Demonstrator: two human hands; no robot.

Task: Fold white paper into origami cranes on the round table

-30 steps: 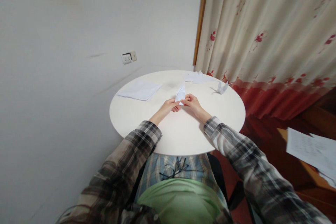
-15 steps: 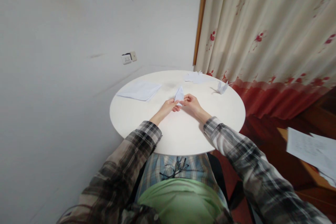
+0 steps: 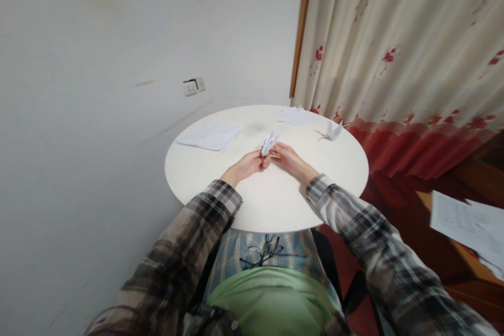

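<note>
Over the middle of a round white table point(image 3: 220, 189), my left hand point(image 3: 252, 161) is closed on the base of a small folded white paper piece point(image 3: 269, 143) that points up and away from me. My right hand point(image 3: 286, 156) rests just to the right of it, fingers reaching in to pinch the same piece at its lower edge. Both wrists lie low over the tabletop, in plaid sleeves.
A flat stack of white paper point(image 3: 210, 135) lies at the table's back left. More loose paper point(image 3: 293, 115) and a finished folded paper figure point(image 3: 334, 130) sit at the back right, near a flowered curtain point(image 3: 394, 63). Printed sheets point(image 3: 464, 223) lie on a wooden surface at right.
The folded piece has narrowed and turned more edge-on between my fingers. My left hand has closed tighter around its base; both hands stay in place.
</note>
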